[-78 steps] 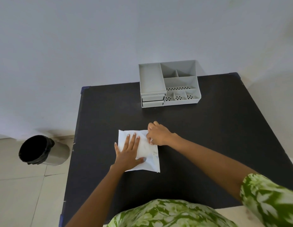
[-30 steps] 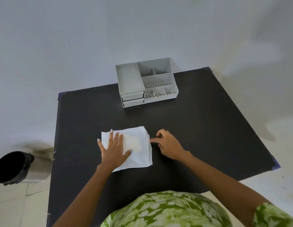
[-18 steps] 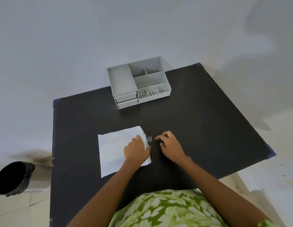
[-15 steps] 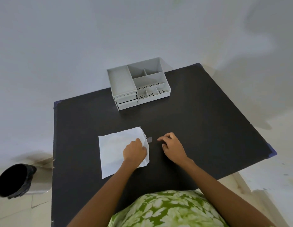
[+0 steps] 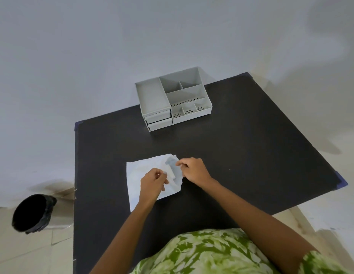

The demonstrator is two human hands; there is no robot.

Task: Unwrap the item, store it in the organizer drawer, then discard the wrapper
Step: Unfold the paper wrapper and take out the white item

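A white paper wrapper [image 5: 141,176] lies on the black table [image 5: 241,155] in front of me. Its right edge is lifted and folded over toward the left. My left hand [image 5: 153,181] pinches that flap from the left, and my right hand [image 5: 194,171] pinches it from the right near the top corner. Between the fingers shows a small pale shape [image 5: 172,172]; I cannot tell whether it is the item or folded paper. The grey organizer [image 5: 152,97] stands at the table's far edge, with two shut drawers [image 5: 158,120] at its front left.
A black-lined trash bin [image 5: 31,212] stands on the floor left of the table. The organizer's open compartments [image 5: 189,95] sit beside the drawers. A white wall rises behind the table. Blue tape marks the table corners [image 5: 341,183].
My left hand left its flat rest on the paper and went to the right edge. Both hands now hold that edge, lifted and folded over, where it lay flat before.
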